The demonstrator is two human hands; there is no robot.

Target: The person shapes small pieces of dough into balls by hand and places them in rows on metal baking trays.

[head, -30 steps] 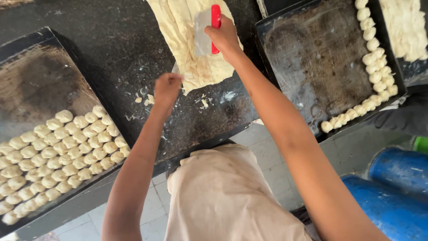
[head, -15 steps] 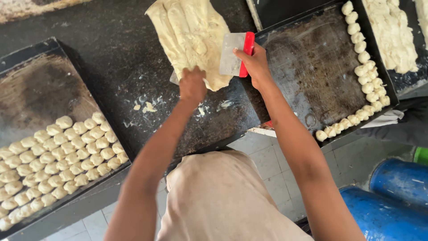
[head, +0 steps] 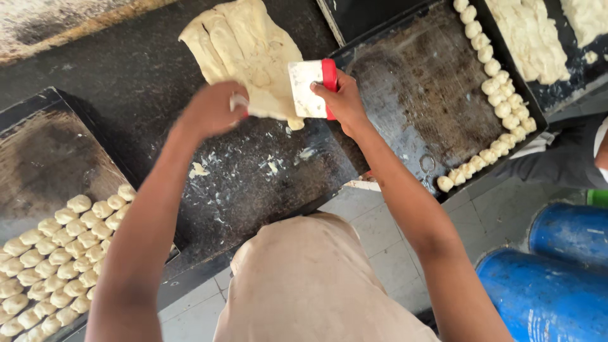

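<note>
A big slab of pale dough (head: 244, 47) lies on the dark worktop (head: 126, 69). My right hand (head: 345, 98) grips a dough scraper (head: 310, 88) with a white blade and red handle, its blade down on the slab's near edge. My left hand (head: 212, 107) pinches the same near edge of the dough, just left of the blade. A small dough lump (head: 295, 124) sits under the scraper.
A black tray (head: 50, 164) at the left holds several rows of dough balls (head: 57, 247). A second tray (head: 418, 95) at the right has dough balls (head: 497, 95) along its far and right sides. More dough (head: 529, 41) lies beyond. Blue barrels (head: 551, 285) stand on the tiled floor.
My left hand has moved up from the worktop onto the dough's near edge. My right hand brought the scraper from the slab's middle, past its right side, down to the near edge.
</note>
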